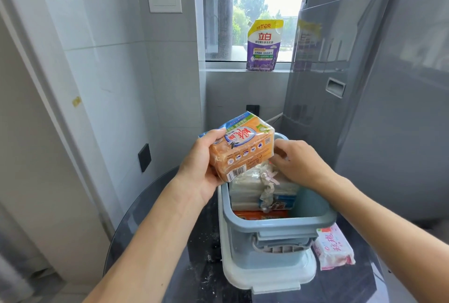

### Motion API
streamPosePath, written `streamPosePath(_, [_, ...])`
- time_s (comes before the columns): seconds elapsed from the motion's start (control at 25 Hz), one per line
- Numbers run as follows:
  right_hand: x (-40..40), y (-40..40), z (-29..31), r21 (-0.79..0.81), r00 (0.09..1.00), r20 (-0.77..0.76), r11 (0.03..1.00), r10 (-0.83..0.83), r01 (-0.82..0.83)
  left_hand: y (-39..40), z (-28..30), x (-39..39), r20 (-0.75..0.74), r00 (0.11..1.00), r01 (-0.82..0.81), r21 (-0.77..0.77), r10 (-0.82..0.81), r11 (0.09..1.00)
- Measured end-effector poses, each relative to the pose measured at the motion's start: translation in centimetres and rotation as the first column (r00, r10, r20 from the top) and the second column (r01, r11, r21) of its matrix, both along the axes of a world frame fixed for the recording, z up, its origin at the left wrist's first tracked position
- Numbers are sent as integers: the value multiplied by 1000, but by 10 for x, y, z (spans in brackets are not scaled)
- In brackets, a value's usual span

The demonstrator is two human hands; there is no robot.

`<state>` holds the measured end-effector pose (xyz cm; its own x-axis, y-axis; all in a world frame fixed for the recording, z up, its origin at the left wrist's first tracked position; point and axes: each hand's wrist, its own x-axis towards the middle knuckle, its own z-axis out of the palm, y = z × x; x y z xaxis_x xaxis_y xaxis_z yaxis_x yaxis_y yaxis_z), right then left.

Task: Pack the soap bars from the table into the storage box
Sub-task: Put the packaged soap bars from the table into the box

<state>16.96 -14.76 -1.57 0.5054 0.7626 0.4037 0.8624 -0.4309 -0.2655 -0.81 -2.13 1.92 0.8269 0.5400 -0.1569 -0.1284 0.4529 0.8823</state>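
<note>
Bright window [264,18] backlight; edges warped, slightly soft.

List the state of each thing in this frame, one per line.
Orange soap pack: held above the box, tilted.
Left hand: grips the orange soap pack.
Right hand: reaching into the box; grip hidden.
Storage box: open, partly filled, standing on its lid.
Pink soap bar: on the table, unpacked.
Detergent pouch: upright on the windowsill.

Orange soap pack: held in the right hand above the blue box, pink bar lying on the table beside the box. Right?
Wrong hand. The head view shows the left hand gripping the orange soap pack above the blue box; the pink bar does lie on the table beside it.
</note>
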Motion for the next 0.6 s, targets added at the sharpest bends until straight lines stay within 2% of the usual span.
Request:
streamPosePath(0.08, [-1,-14,2,83,992,-122,997,15,-5,-1,0,0,-13,999,39,58,-38,998])
streamPosePath(0.12, [-5,-24,3,187,977,-210,982,32,8,-1,1,0,-23,998,66,91,-64,994])
streamPosePath(0.2, [-14,-43,8,419,900,-416,906,131,62,-4,5,-3,-70,989,141,176,-131,974])
streamPosePath(0.24, [-20,-51,13,471,828,-528,877,191,99,-6,7,-3,-110,978,197,226,-175,954])
streamPosePath(0.32, [-33,-61,24,397,685,-696,910,214,119,-15,8,-1,-210,942,317,313,-261,895])
streamPosePath(0.44, [-48,-62,36,100,707,-707,992,13,81,-29,5,4,-317,890,433,358,-329,827])
streamPosePath(0.52, [-52,-62,43,29,698,-714,995,-48,98,-31,4,4,-355,869,473,387,-345,791])
streamPosePath(0.6, [-53,-62,49,-15,716,-692,994,-86,104,-29,5,2,-406,865,484,512,-297,709])
